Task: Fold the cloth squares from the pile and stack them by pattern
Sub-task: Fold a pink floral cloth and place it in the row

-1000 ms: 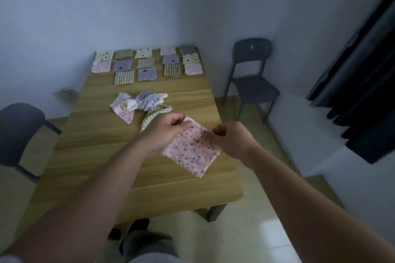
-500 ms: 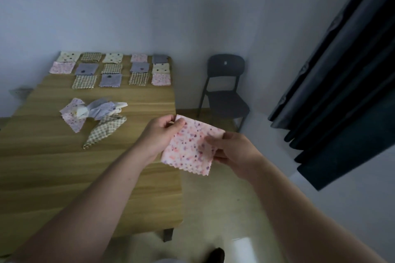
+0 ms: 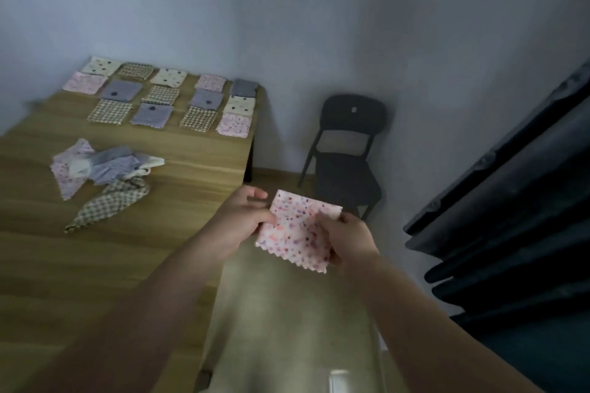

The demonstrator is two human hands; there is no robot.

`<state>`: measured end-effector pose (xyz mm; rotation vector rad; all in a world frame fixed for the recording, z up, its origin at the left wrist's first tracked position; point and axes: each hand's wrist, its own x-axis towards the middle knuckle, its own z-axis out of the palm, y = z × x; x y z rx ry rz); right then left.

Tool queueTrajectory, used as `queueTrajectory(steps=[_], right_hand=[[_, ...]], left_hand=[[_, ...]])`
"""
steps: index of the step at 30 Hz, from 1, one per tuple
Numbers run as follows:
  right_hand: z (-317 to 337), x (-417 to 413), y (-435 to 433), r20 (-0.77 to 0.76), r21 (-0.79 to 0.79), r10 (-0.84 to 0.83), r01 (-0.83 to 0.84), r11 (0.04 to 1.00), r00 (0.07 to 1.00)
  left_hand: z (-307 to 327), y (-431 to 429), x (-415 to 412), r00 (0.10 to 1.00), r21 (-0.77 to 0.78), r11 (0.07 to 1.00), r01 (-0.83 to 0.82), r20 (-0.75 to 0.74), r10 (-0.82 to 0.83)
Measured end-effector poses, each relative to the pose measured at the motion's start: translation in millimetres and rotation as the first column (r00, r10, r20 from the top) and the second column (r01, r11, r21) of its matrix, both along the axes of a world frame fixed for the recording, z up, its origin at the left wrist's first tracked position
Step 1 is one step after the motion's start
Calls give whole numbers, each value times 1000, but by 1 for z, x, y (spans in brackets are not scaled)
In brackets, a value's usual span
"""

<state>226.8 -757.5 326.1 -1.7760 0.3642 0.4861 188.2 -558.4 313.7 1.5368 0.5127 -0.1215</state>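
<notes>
Left hand [image 3: 241,220] and right hand [image 3: 346,238] pinch a pink floral square [image 3: 298,230]; folded squares [image 3: 166,96] lie at eleven o'clock (unfolded pile [image 3: 102,175] remains).

A single wide-angle camera, worn on the person's head, looks forward and down past the right edge of the light wooden desk [image 3: 95,265] toward a black plastic chair [image 3: 348,150] by the grey wall [image 3: 319,9]. The left hand [image 3: 245,220] and right hand [image 3: 348,238], holding a pink spotted cloth square [image 3: 298,230], sit mid-frame, close beneath the lens.
</notes>
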Motion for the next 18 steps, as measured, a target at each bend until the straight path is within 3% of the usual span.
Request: queueTrajectory(steps=[3, 9, 18], right_hand=[[-15, 40, 13, -93, 111, 53, -43, 993, 994], [-24, 126, 40, -7, -29, 358, -359, 933, 934], [-25, 227, 130, -90, 63, 604, -600, 797, 792]], left_hand=[[-6, 7, 27, 995, 128, 987, -93, -24, 97], [-17, 23, 76, 979, 353, 916, -191, -1, 205], [-13, 79, 136, 924, 415, 861, -293, -109, 367]])
